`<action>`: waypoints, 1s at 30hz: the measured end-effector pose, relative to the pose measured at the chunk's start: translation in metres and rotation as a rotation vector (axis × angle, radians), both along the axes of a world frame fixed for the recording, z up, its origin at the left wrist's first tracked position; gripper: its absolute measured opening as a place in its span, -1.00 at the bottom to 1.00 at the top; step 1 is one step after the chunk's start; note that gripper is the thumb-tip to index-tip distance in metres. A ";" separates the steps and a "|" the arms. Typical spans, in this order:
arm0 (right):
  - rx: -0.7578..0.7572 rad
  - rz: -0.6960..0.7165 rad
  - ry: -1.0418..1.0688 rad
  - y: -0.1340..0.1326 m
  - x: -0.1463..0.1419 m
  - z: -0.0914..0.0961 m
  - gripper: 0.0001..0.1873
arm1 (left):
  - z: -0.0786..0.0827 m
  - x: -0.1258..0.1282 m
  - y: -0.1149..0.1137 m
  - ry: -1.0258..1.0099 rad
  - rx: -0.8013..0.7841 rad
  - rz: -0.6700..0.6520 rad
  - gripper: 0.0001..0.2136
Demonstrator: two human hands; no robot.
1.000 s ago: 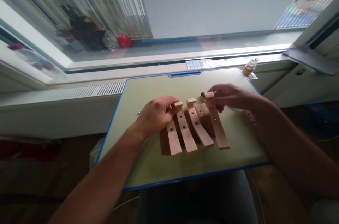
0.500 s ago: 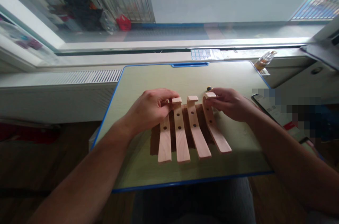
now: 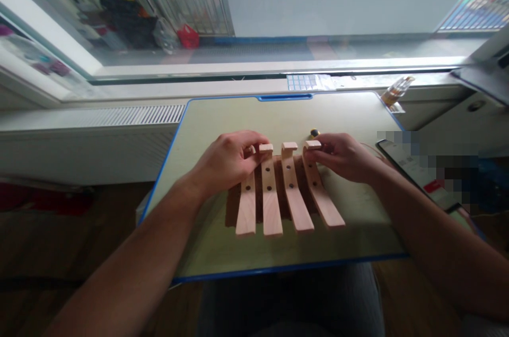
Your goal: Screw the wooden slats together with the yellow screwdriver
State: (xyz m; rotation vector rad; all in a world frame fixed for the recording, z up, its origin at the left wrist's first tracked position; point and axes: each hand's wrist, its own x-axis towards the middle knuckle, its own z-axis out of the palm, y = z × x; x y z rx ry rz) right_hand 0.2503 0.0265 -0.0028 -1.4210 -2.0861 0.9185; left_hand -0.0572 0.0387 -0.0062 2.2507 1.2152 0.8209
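Observation:
Several pale wooden hooks stand side by side over a brown board, their curled ends at the far side and flat ends toward me. Each shows dark screw holes. My left hand is closed around the upper part of the leftmost hook, hiding much of its curl. Its fingertips touch the curl of the neighbouring hook. My right hand pinches the curled top of the rightmost hook. Between them, another hook is untouched.
A small yellow-and-black object lies behind my right hand on the blue-edged table. At the right are a phone-like dark-edged device and a clear bottle. A window sill runs behind, with a radiator at left.
The hooks' near ends have shifted slightly up and left in view. My right hand has moved slightly left with the rightmost hook, showing more of the yellow-and-black object. Both hands keep their hold.

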 end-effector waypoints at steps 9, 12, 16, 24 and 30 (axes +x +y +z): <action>0.024 -0.025 0.020 0.002 0.000 -0.005 -0.69 | 0.011 -0.009 0.003 -0.080 -0.087 -0.019 -0.65; 0.031 -0.028 0.047 0.003 0.000 -0.008 -0.70 | 0.018 -0.016 0.006 -0.109 -0.115 -0.052 -0.65; 0.041 -0.026 0.049 0.005 0.001 -0.011 -0.71 | 0.022 -0.024 0.012 -0.125 -0.144 -0.055 -0.65; -0.001 -0.003 0.099 0.003 0.001 -0.008 -0.75 | -0.001 -0.054 0.045 0.010 -0.037 0.381 -0.71; -0.001 -0.091 0.179 0.008 0.019 0.003 -0.74 | -0.014 -0.086 0.058 0.263 -0.118 0.489 -0.91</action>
